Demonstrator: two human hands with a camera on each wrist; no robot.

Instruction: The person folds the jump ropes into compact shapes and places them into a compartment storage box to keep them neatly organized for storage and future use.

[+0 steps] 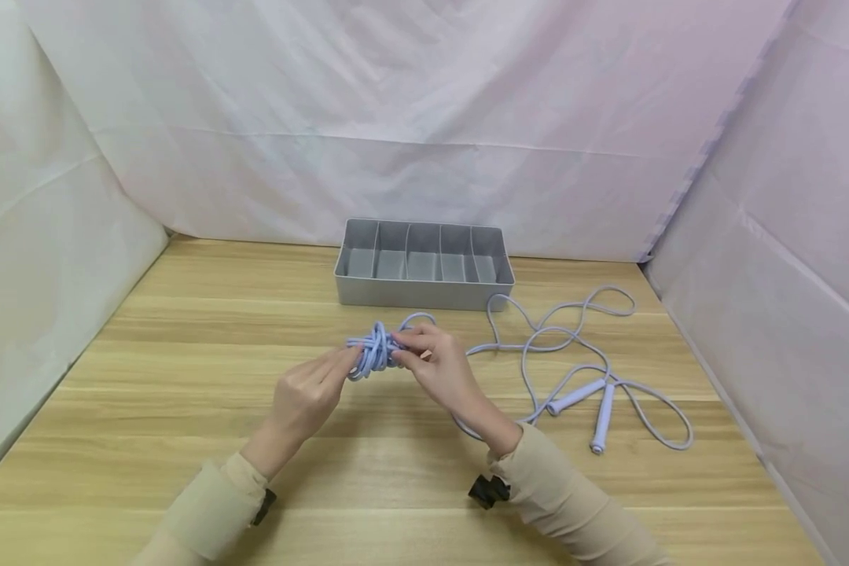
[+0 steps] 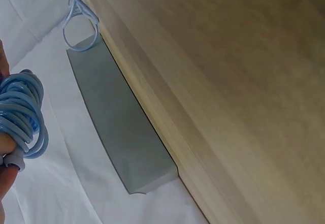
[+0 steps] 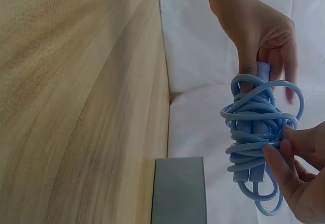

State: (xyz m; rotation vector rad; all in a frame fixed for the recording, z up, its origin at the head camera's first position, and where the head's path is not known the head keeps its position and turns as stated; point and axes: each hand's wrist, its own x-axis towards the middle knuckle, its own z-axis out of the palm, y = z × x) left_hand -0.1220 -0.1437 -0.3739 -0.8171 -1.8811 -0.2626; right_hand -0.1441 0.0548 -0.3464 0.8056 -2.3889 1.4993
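A blue jump rope [image 1: 376, 350] is wound in a bundle around its own two handles, raised between both hands. My left hand [image 1: 303, 399] grips the bundle's left end; the right wrist view shows its thumb and fingers around the handle ends [image 3: 263, 70]. From the right side, my right hand [image 1: 442, 373] pinches a strand of the wound cord [image 3: 254, 116] between thumb and fingers. A small loop of cord stands out above the right fingers. In the left wrist view only the bundle [image 2: 23, 109] and some fingertips show, at the left edge.
Behind the hands stands a grey organizer box [image 1: 424, 295] with several compartments. A second blue jump rope lies loosely spread at the right, its two handles [image 1: 604, 417] close together and its cord [image 1: 531, 350] reaching the box. White curtains [image 1: 424, 173] enclose the wooden table [image 1: 184, 377].
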